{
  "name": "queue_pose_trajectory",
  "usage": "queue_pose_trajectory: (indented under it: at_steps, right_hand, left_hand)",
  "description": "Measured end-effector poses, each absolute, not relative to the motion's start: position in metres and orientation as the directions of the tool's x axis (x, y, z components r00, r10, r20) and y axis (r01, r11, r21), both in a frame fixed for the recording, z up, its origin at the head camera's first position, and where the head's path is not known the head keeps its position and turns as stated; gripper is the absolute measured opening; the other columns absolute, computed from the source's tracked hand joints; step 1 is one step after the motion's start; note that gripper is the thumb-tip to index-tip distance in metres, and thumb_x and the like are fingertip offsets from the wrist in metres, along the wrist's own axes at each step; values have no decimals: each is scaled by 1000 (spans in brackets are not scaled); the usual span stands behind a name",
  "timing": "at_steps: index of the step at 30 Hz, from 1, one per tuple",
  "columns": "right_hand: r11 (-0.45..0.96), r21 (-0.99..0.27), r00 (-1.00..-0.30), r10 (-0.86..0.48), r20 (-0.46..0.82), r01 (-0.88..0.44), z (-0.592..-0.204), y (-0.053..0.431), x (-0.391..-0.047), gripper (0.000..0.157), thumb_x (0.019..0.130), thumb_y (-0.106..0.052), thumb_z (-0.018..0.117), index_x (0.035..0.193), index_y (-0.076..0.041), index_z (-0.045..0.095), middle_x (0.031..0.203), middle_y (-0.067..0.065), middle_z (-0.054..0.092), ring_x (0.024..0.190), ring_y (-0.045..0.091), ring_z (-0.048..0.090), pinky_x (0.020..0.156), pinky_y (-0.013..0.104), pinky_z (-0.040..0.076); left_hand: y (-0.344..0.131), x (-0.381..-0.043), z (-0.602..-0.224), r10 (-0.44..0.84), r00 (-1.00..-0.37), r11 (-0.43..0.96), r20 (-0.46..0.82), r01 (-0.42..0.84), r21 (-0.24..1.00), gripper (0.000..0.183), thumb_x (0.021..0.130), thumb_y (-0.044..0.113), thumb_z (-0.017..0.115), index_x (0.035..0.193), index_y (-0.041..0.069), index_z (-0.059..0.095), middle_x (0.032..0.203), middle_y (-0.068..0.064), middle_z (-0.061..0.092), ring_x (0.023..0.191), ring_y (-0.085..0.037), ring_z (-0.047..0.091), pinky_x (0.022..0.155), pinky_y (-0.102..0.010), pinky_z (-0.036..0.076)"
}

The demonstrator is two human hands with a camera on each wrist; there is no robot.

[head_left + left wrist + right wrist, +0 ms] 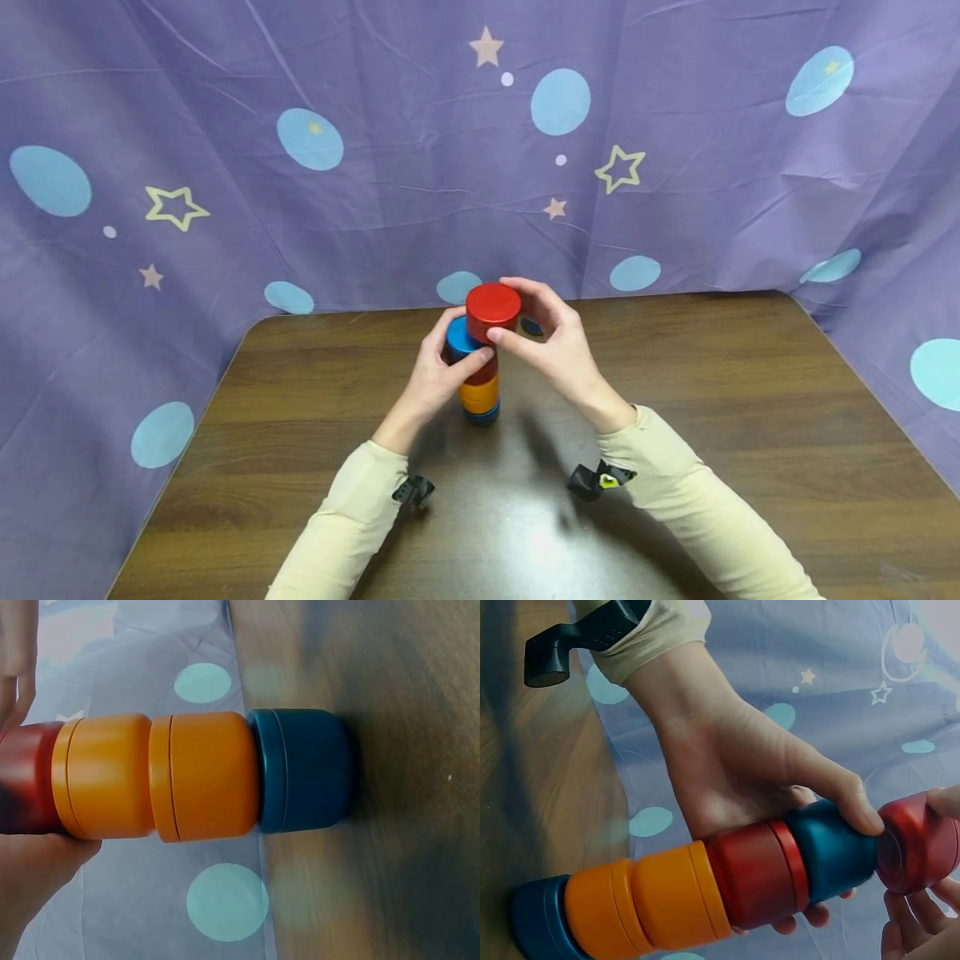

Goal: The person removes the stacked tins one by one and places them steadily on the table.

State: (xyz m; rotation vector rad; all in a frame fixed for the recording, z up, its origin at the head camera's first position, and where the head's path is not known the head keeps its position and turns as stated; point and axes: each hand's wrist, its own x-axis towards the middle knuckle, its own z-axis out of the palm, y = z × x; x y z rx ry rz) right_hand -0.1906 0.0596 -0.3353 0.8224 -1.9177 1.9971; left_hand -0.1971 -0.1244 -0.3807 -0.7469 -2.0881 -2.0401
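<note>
A column of small lidded canisters stands upright on the table. At its foot is a dark blue canister [311, 771], then a lower orange canister [214, 776], an upper orange canister [112, 776], a red canister [754, 874] and an upper blue canister [832, 847]. My left hand [438, 371] grips the column near its top, thumb along the upper blue canister and fingers curled behind. Another red canister [492, 308] is pinched between thumb and fingers of my right hand [558, 342]. Its base is right at the upper blue canister's top, slightly tilted and offset right in the head view.
The brown wooden table [315, 400] ends at a purple patterned curtain [420, 167] close behind the column. A small dark blue shape [532, 327] shows behind my right hand, mostly hidden. Black wrist cameras [592, 481] hang under both sleeves.
</note>
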Motion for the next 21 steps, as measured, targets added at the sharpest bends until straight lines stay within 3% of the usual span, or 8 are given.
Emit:
queue_pose_trajectory:
  at_steps: [8, 13, 21]
  right_hand:
    - [-95, -835, -814, -189, 549, -541, -333, 76, -190, 54, 81, -1, 76, 130, 1, 55, 124, 11, 61, 108, 23, 60, 93, 35, 46]
    - [-68, -842, -826, -167, 538, -535, -334, 84, -192, 54, 80, 4, 74, 130, 1, 55, 122, 13, 62, 108, 21, 61, 95, 36, 46]
    - [-75, -859, -849, -129, 513, -507, -335, 89, -193, 53, 79, 8, 72, 129, 3, 55, 123, 12, 62, 107, 21, 61, 92, 35, 46]
  left_hand:
    - [-125, -196, -378, 264, -873, -28, 411, 419, 908, 50, 87, 17, 70, 131, 4, 50, 118, -16, 56, 99, -27, 56, 83, -35, 49]
    - [-125, -197, -378, 264, -867, -48, 422, 425, 904, 46, 87, 8, 67, 130, 4, 52, 120, -18, 57, 100, -27, 56, 84, -35, 48]
    - [-124, -198, -379, 274, -856, -92, 439, 431, 898, 45, 87, 11, 69, 129, 4, 53, 118, -26, 59, 101, -27, 58, 87, -35, 49]
